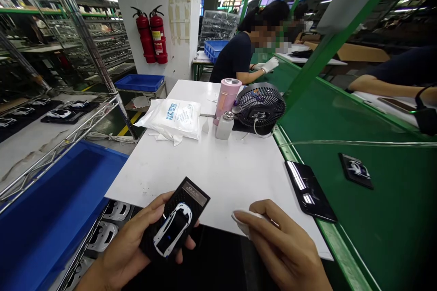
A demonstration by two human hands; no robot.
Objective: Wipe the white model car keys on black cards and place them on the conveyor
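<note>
My left hand [131,236] grips a black carbon-patterned plate [186,195] by its long edges, just off the near edge of the white table [205,177]. A white model car relief [172,229] with a glossy finish sits on the plate's face. My right hand [276,241] pinches a white cloth [243,222] against the tabletop, a short way to the right of the plate. The cloth and the plate are apart, and my fingers hide most of the cloth.
On the table stand a packet of white wipes [174,119], a pink flask [227,100], a small bottle [224,125] and a black fan [261,104]. Similar black plates [355,170] lie on the green conveyor to the right. A blue bin [51,204] and wire racks stand left; a gloved co-worker [239,57] sits beyond.
</note>
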